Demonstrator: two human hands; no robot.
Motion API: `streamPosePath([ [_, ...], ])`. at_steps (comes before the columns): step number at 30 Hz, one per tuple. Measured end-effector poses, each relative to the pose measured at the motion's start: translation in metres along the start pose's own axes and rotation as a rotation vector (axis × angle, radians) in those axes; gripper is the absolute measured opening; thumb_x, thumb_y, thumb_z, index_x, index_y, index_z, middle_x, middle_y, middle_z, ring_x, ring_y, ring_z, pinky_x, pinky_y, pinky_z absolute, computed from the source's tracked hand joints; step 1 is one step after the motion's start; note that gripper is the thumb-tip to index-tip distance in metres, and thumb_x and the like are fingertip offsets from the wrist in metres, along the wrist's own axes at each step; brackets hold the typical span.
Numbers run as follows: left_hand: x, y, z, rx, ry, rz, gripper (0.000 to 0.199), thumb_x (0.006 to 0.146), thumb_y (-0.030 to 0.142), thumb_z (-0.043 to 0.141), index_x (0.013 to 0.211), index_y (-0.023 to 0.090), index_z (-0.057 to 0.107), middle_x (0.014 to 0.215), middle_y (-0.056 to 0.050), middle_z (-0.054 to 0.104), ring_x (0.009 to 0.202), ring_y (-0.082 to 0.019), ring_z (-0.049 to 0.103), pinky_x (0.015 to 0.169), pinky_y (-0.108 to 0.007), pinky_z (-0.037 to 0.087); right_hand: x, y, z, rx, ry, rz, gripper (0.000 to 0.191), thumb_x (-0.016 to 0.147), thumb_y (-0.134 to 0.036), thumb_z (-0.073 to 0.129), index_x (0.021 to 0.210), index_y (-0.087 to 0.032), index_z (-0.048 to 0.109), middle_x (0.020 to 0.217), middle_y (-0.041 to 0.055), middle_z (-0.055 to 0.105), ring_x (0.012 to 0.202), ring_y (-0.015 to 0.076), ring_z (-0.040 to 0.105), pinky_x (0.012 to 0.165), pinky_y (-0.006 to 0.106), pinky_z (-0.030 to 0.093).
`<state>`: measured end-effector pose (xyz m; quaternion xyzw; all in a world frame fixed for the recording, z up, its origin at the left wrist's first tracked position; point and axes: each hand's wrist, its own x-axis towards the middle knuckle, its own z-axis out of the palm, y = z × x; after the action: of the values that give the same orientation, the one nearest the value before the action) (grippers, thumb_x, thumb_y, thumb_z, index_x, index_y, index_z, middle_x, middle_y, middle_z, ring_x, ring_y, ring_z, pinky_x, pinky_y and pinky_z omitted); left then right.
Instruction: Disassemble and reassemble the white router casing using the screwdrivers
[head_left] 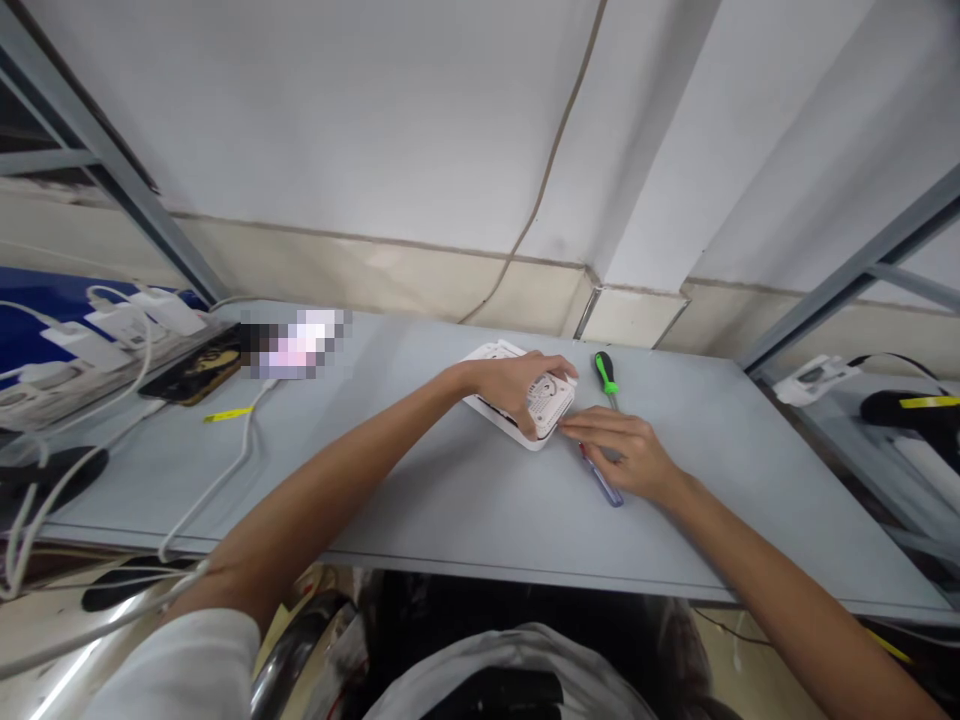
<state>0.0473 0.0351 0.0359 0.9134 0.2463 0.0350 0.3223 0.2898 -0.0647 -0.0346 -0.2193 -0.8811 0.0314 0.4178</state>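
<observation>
A white plastic device (552, 402) with a printed label and a rounded, flat base lies on the grey table. My left hand (511, 385) reaches over it, thumb on the near side and fingers on the far side, gripping it. At the device's right corner, the fingertips of my right hand (626, 452) are pressed together; whatever they pinch is too small to make out. Beneath that hand lies a small screwdriver with a clear purple handle (609, 490). Just beyond it rests a green and black screwdriver (604, 373), its shaft pointing toward my right hand.
On the left, white chargers (124, 322) sit in a power strip, with white cables (217, 485) running across the table. A dark phone (196, 370) and a lit, blurred-out screen (304, 345) lie nearby. Metal posts (862, 265) flank the table, and a wall stands behind.
</observation>
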Motion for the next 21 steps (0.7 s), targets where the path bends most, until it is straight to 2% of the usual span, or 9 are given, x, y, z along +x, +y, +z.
streamPosePath([
  [2, 0.001, -0.001, 0.000, 0.004, 0.002, 0.006, 0.103, 0.055, 0.042, 0.089, 0.147, 0.032, 0.044, 0.147, -0.009, 0.051, 0.141, -0.036, 0.046, 0.117, -0.051, 0.041, 0.000, -0.002, -0.001, -0.089, -0.048, -0.042, 0.043, 0.092, -0.001, 0.054, 0.124, -0.022, 0.073, 0.113, 0.0088, 0.080, 0.105, 0.0239, 0.078, 0.083, 0.041, 0.070],
  [5, 0.001, -0.002, 0.000, 0.012, 0.000, 0.001, 0.103, 0.056, 0.043, 0.089, 0.147, 0.032, 0.043, 0.147, -0.010, 0.051, 0.141, -0.036, 0.047, 0.117, -0.051, 0.040, 0.000, -0.007, -0.006, -0.291, -0.131, -0.182, 0.039, 0.092, -0.001, 0.054, 0.121, -0.018, 0.073, 0.118, 0.0104, 0.080, 0.106, 0.0261, 0.078, 0.076, 0.039, 0.070],
  [8, 0.002, -0.003, 0.000, 0.018, -0.013, 0.000, 0.103, 0.056, 0.043, 0.090, 0.147, 0.030, 0.043, 0.146, -0.010, 0.051, 0.142, -0.035, 0.045, 0.118, -0.049, 0.039, 0.001, -0.011, -0.009, -0.354, -0.108, -0.258, 0.035, 0.090, 0.000, 0.055, 0.114, -0.017, 0.073, 0.118, 0.0101, 0.080, 0.099, 0.0247, 0.079, 0.074, 0.036, 0.070],
  [10, 0.002, -0.002, 0.000, 0.015, -0.017, 0.006, 0.104, 0.055, 0.043, 0.090, 0.147, 0.028, 0.043, 0.146, -0.010, 0.051, 0.143, -0.034, 0.044, 0.118, -0.047, 0.039, 0.001, -0.011, -0.011, -0.331, -0.081, -0.227, 0.032, 0.089, 0.000, 0.057, 0.112, -0.016, 0.073, 0.117, 0.0108, 0.080, 0.097, 0.0243, 0.080, 0.075, 0.037, 0.070],
  [15, 0.002, 0.001, 0.002, 0.023, -0.020, 0.019, 0.103, 0.054, 0.040, 0.090, 0.145, 0.027, 0.043, 0.145, -0.010, 0.053, 0.144, -0.033, 0.041, 0.119, -0.046, 0.038, 0.000, -0.009, -0.009, -0.298, -0.121, -0.154, 0.034, 0.092, -0.003, 0.054, 0.118, -0.017, 0.072, 0.118, 0.0097, 0.080, 0.097, 0.0234, 0.080, 0.078, 0.038, 0.070],
  [21, 0.001, 0.001, 0.000, 0.007, -0.022, 0.004, 0.102, 0.054, 0.041, 0.091, 0.145, 0.027, 0.045, 0.145, -0.010, 0.052, 0.142, -0.034, 0.044, 0.118, -0.047, 0.039, 0.000, -0.007, -0.005, -0.182, -0.029, -0.090, 0.034, 0.090, -0.002, 0.056, 0.112, -0.020, 0.074, 0.111, 0.0055, 0.082, 0.087, 0.0197, 0.080, 0.076, 0.036, 0.070],
])
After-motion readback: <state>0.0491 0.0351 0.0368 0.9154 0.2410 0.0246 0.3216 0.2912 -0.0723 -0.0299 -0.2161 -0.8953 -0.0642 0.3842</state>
